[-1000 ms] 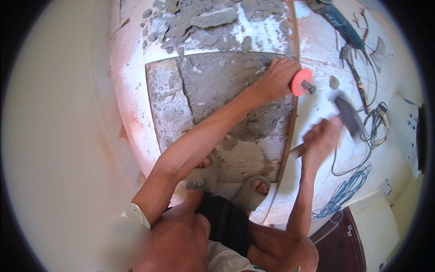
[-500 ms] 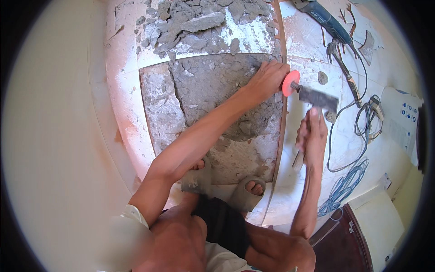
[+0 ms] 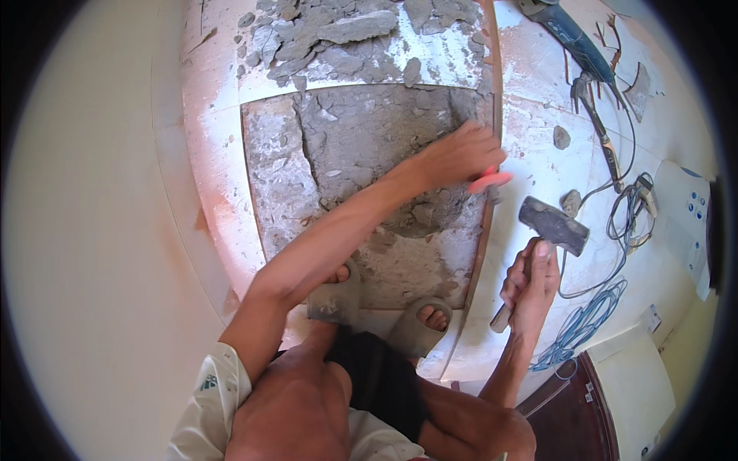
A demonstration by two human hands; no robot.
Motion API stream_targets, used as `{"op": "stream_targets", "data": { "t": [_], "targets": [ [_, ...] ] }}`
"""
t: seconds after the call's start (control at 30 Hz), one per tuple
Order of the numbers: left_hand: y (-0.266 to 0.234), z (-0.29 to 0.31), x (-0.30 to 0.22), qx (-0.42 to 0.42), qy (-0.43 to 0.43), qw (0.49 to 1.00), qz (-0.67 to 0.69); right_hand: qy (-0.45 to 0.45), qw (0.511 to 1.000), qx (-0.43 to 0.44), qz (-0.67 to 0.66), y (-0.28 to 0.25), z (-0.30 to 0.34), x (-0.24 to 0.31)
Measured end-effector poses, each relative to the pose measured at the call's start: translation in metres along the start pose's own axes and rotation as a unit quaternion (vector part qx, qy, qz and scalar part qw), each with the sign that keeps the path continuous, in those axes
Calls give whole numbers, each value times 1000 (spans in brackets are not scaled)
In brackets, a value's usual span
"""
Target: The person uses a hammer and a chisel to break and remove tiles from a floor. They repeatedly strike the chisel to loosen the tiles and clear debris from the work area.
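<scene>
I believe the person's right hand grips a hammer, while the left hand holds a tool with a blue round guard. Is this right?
Only the colour is wrong: in the head view, the left hand holds a tool with a red round guard.

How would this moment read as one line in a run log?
left grip: red-guarded tool | right grip: hammer, head clear of that tool | under left arm: broken floor patch | beyond patch: rubble
</scene>
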State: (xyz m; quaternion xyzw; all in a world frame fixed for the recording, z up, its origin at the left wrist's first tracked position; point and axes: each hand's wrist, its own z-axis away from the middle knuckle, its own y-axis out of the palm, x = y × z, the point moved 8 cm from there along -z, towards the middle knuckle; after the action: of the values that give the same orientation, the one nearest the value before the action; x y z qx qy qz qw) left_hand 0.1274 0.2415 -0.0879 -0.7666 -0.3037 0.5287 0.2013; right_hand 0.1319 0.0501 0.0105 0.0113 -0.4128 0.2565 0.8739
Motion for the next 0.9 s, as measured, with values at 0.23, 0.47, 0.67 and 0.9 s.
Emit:
{"op": "stream_targets", "data": {
  "t": [0.23,0.47,0.67,0.9],
  "targets": [
    [-6,62,-32,53,5,998,45,13,999,-48,-4,-28,21,-27],
    [2,37,3,-21,-43,995,85,28,1000,-12,8,-16,15,-10],
    [-25,81,-49,35,-18,989,144,5,999,-32,-8,-32,25,-19],
    [0,77,-76,94,-200,922,319,6,994,-94,49,-45,-1,-38]
  ]
}}
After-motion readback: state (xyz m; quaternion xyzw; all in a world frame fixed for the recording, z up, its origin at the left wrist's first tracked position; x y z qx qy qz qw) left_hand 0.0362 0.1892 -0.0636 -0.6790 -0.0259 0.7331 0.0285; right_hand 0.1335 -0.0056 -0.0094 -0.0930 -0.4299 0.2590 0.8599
